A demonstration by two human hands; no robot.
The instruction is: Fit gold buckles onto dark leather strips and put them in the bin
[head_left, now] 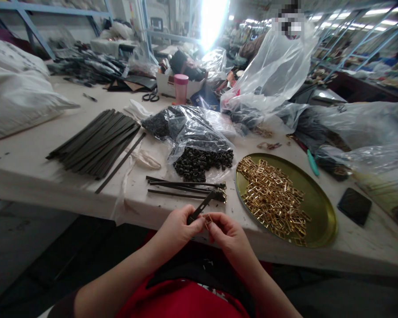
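Your left hand (pixel 181 223) and right hand (pixel 226 230) are working close together at the front edge of the counter (pixel 26 170). On it, a round tray (pixel 321 216) is holding gold buckles (pixel 275 194) at right, dark strips (pixel 93 145) are lying piled at left, and a plastic bag (pixel 192 126) is lying between, black loops (pixel 200 163) at its mouth. Your left is pinching a slotted strap (pixel 203 206), your right a single gold frame buckle (pixel 208 218) beside it.
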